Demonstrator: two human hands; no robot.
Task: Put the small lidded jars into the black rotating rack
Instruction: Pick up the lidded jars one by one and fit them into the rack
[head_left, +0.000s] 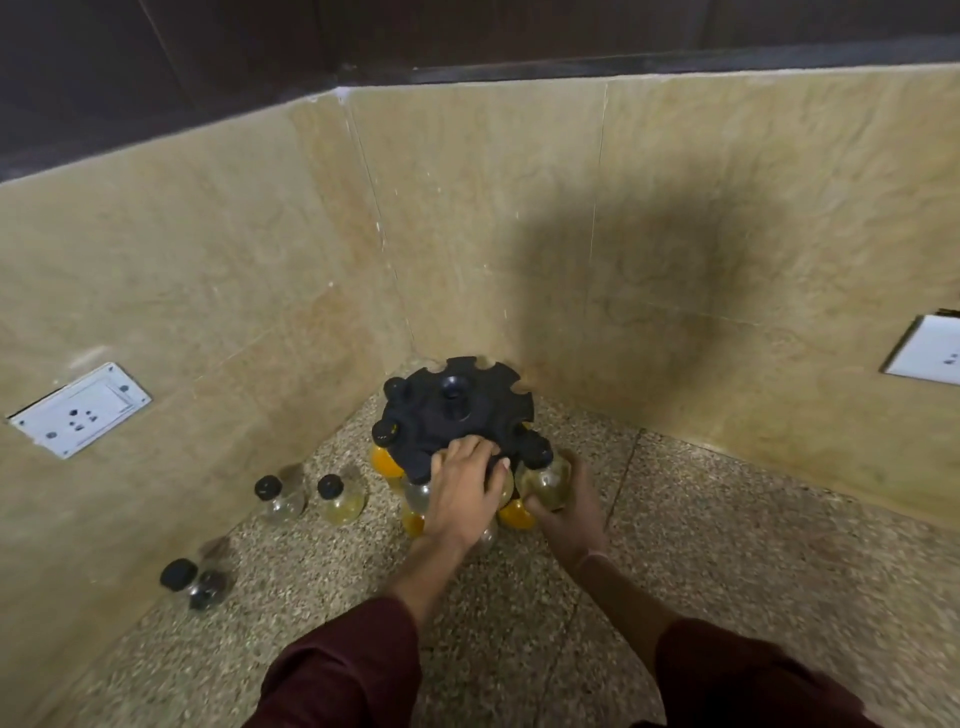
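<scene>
The black rotating rack (457, 405) stands in the corner of the speckled counter, with several black-lidded jars hanging in its notches, some with orange contents. My left hand (462, 493) rests on the rack's front rim, fingers pressed on its top plate. My right hand (566, 514) cups a clear jar with pale contents (545, 480) at the rack's right front, its black lid (535, 449) at a notch. On the counter to the left stand two loose jars (278, 499) (340, 499), and a third jar with dark contents (200, 584) sits nearer.
Beige marble walls close the corner behind and on both sides. A white socket plate (80, 410) is on the left wall, another (924, 351) on the right wall. The speckled counter (727, 545) stretches to the right and front.
</scene>
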